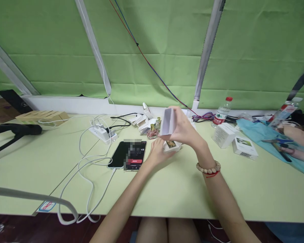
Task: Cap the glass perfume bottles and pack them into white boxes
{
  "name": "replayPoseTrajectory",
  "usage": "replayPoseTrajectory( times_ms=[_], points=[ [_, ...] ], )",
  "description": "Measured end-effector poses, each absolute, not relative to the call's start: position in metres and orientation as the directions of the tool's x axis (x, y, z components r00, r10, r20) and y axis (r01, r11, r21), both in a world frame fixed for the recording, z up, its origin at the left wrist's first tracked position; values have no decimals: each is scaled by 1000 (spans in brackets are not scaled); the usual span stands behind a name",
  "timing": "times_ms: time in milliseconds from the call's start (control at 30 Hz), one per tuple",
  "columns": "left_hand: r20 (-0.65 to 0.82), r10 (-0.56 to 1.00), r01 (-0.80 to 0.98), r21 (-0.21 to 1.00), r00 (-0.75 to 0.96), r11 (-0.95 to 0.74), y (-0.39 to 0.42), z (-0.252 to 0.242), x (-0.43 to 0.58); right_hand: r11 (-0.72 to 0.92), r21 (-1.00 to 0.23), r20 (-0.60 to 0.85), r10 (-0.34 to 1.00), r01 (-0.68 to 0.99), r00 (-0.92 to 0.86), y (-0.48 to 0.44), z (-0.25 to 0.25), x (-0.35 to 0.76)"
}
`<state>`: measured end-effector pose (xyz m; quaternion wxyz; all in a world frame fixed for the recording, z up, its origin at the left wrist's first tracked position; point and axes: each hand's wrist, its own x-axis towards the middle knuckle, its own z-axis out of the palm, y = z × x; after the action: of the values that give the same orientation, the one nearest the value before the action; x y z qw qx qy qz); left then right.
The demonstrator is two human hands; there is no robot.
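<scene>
My right hand (184,128) is raised over the table, its fingers wrapped round a white open-ended box (168,122) tilted toward me. My left hand (157,152) rests lower, closed about the left side of a small white box (171,145) with a printed picture on top. Just behind my left fingers stand small glass bottles (152,133) with gold caps and pinkish contents, partly hidden by my hands. Several opened white cartons (143,122) lie heaped behind the bottles.
Two phones (119,156) lie left of my hands, among looping white cables (87,182) and a power strip (101,131). To the right are two white boxes (224,135), a water bottle (221,113) and a blue cloth (258,130) with tools. Another person's arm (297,134) reaches in there.
</scene>
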<state>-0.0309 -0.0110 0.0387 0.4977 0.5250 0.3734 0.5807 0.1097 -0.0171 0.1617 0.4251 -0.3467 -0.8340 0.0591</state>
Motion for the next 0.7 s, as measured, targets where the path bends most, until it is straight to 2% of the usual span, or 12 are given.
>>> replayPoseTrajectory(
  times_ms=[67, 133, 200, 300, 367, 467, 600, 700],
  points=[
    [360, 920, 244, 889, 152, -388, -12, 25, -32, 710, -455, 695, 660, 537, -284, -14, 163, 119],
    [357, 911, 531, 741, 206, -410, -11, 14, -33, 688, -512, 708, 677, 515, -200, -12, 163, 125],
    [357, 910, 707, 587, 210, -393, -10, 9, -33, 687, -543, 717, 679, 482, -160, -10, 163, 129],
    [397, 899, 831, 425, 187, -360, -10, 14, -34, 711, -545, 730, 663, 444, -165, -8, 164, 131],
    [403, 901, 837, 426, 164, -343, -11, 23, -36, 717, -537, 742, 652, 443, -156, -6, 164, 132],
    [393, 914, 745, 578, 105, -334, -9, 35, -38, 705, -551, 763, 642, 447, -71, -5, 165, 132],
    [347, 938, 377, 867, 17, -327, -5, 39, -37, 684, -626, 745, 666, 375, 32, -6, 167, 134],
    [293, 956, 138, 947, 11, -291, -6, 36, -33, 674, -675, 714, 699, 300, 36, -7, 167, 137]
  ],
)
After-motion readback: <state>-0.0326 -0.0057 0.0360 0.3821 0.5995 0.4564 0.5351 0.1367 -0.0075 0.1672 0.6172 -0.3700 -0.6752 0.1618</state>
